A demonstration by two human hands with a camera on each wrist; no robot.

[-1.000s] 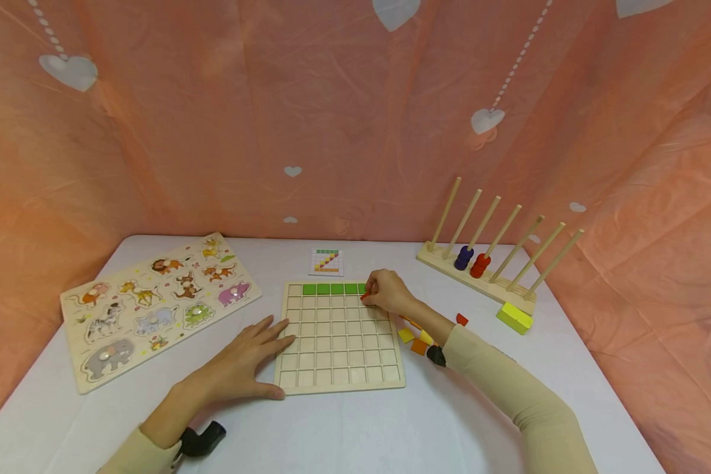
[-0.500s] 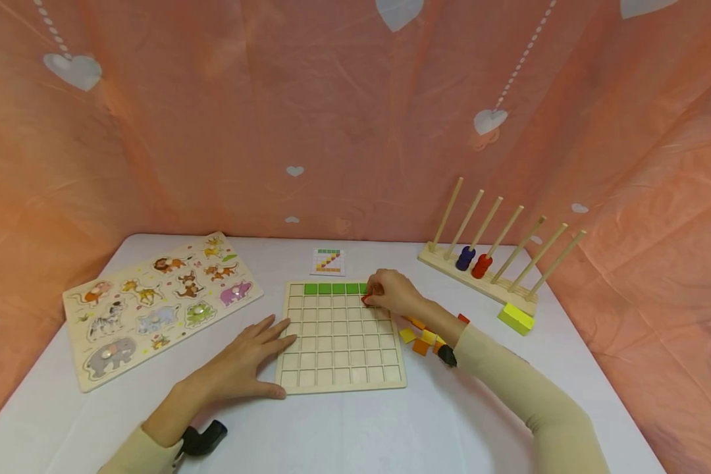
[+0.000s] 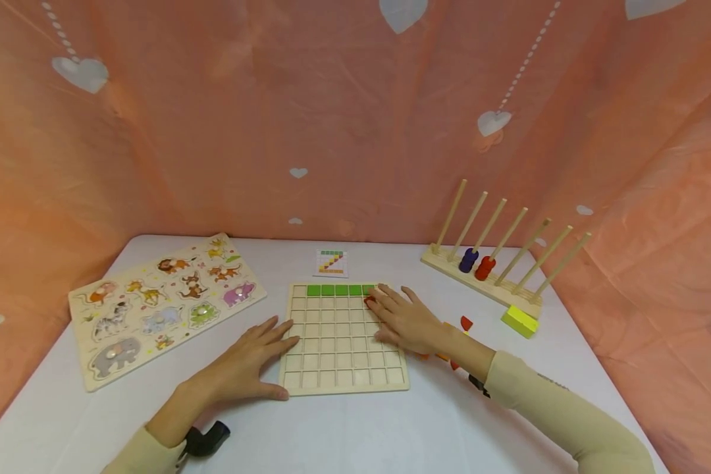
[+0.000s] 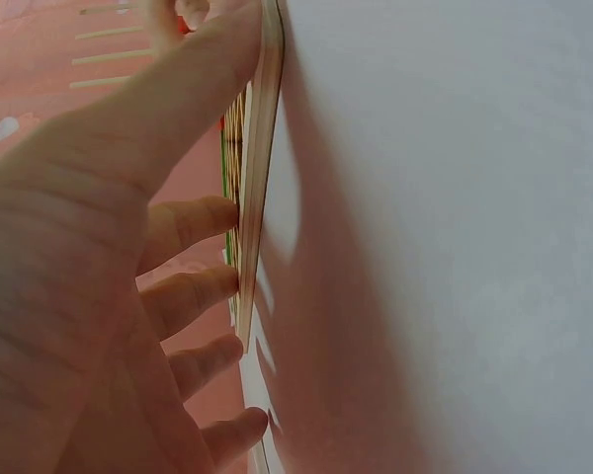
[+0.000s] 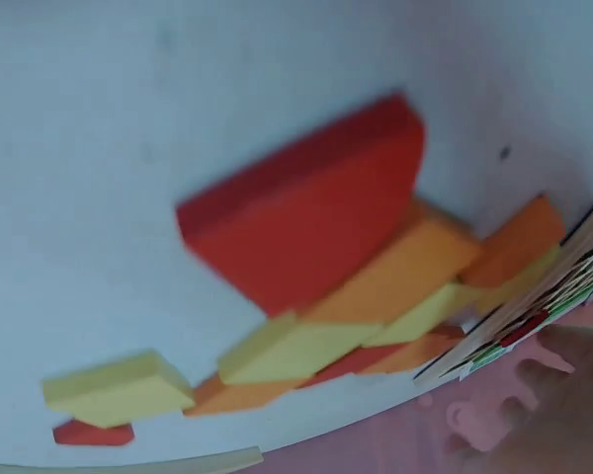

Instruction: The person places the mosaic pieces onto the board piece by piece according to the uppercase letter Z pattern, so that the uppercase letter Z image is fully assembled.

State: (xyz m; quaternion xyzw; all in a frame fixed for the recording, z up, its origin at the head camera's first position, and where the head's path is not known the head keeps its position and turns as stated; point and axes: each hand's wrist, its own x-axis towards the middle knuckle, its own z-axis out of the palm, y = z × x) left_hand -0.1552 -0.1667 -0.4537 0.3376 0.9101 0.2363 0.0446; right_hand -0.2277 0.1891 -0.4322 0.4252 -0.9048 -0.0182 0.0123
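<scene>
A wooden grid board [image 3: 334, 342] lies on the white table, with several green squares [image 3: 342, 289] along its far row. At its left edge rests my left hand [image 3: 245, 365], fingers spread on the rim and thumb by the near left corner. In the left wrist view, the fingertips [image 4: 220, 280] touch the board's edge. My right hand [image 3: 409, 322] is over the board's right side, fingers extended and gripping nothing. By its fingertips, a red piece [image 3: 369, 300] sits in the second row, partly hidden; the right wrist view also shows this red piece [image 5: 524, 328].
Loose red, orange and yellow pieces [image 5: 306, 346] lie right of the board, partly under the right forearm. A pattern card [image 3: 332, 263] is behind the board. An animal puzzle [image 3: 166, 306] lies left; a peg stand [image 3: 480, 280] and a yellow block [image 3: 520, 321] are at right.
My right hand has let go of the red piece, which stays on the board. Its fingers have straightened and the hand has shifted right and nearer. The left hand keeps its place.
</scene>
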